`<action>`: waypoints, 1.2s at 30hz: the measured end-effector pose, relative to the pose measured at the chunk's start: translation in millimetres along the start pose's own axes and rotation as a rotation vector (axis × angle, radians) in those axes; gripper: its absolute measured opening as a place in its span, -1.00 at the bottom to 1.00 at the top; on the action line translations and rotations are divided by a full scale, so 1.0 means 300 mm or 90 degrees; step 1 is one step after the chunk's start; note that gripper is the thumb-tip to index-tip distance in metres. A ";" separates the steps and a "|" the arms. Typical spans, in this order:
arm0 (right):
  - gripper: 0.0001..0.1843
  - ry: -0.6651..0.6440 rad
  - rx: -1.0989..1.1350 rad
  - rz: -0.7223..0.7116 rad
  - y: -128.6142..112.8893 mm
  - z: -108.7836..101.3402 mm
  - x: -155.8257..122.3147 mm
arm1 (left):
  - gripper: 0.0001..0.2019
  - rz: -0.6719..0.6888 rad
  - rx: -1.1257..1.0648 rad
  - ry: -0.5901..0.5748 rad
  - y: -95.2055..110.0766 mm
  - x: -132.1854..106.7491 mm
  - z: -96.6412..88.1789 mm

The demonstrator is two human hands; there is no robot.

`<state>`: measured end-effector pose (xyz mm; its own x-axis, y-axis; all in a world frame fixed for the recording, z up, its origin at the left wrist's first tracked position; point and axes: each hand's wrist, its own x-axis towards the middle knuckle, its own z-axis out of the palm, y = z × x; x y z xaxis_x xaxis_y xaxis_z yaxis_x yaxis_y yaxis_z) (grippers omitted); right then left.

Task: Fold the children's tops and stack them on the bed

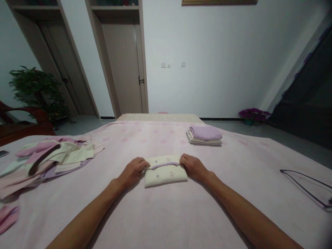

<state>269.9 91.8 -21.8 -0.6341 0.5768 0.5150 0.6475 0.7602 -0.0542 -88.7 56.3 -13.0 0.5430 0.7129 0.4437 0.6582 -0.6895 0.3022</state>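
A cream garment (166, 174) with small printed motifs and a lilac trim lies folded into a flat rectangle on the pink cloth in front of me. At its left edge, my left hand (135, 170) pinches the fabric near the end of the lilac trim. My right hand (193, 167) grips the opposite edge at about the same height, fingers closed on the cloth. The fingertips of both hands are partly hidden. Beyond the right hand stands a neat stack of folded clothes (204, 133), lilac on top and cream beneath.
A loose heap of clothes (59, 157) in pink, cream and lilac spreads over the left side. A black wire hanger (303, 188) lies at the right. The pink floral cloth (166, 214) covers the broad surface. A phone (3, 153) rests at the far left edge.
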 end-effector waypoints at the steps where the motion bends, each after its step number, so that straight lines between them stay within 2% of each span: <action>1: -0.81 -0.001 -0.003 0.000 0.003 -0.013 0.002 | -0.65 -0.004 -0.018 -0.007 0.000 0.003 -0.016; 2: -0.79 0.009 -0.002 0.010 0.004 -0.027 0.011 | -0.62 -0.018 -0.039 -0.002 0.001 0.009 -0.032; 4: -0.74 0.059 0.010 0.066 -0.004 -0.053 0.049 | -0.58 -0.070 -0.085 0.055 0.002 0.033 -0.058; 7: -0.68 0.114 0.039 0.129 -0.046 -0.063 0.130 | -0.58 -0.136 -0.143 0.137 0.017 0.080 -0.053; 10: -0.53 0.062 0.032 0.095 -0.099 -0.026 0.184 | -0.62 -0.142 -0.151 0.081 0.058 0.106 0.001; 12: -0.46 -0.002 0.010 0.077 -0.123 0.012 0.186 | -0.57 -0.140 -0.125 0.026 0.089 0.102 0.044; 14: -0.45 -0.045 0.001 0.078 -0.133 0.044 0.169 | -0.52 -0.141 -0.074 0.008 0.112 0.089 0.077; 17: -0.44 -0.021 0.014 0.087 -0.130 0.065 0.149 | -0.51 -0.156 0.001 0.018 0.121 0.080 0.091; 21: -0.24 0.065 0.010 0.136 -0.093 0.060 0.177 | -0.55 -0.207 0.053 -0.019 0.113 0.107 0.075; 25: -0.11 0.026 -0.007 0.230 -0.013 0.076 0.220 | -0.73 -0.224 0.095 -0.039 0.124 0.132 0.066; 27: -0.14 0.006 0.006 0.255 0.024 0.085 0.229 | -0.74 -0.224 0.106 -0.006 0.134 0.131 0.062; 30: -0.37 0.003 0.026 0.239 0.047 0.075 0.223 | -0.76 -0.214 0.116 0.049 0.144 0.114 0.051; 33: -0.62 0.028 0.034 0.174 0.029 0.039 0.185 | -0.78 -0.183 0.117 0.064 0.143 0.086 0.037; 36: -0.64 -0.003 0.038 0.073 0.000 -0.004 0.122 | -0.78 -0.152 0.113 0.028 0.141 0.055 0.027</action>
<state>247.2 112.6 -2.0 -0.5591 0.6630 0.4978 0.6899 0.7051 -0.1641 -47.6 39.9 0.4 0.3409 0.8432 0.4156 0.8474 -0.4671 0.2525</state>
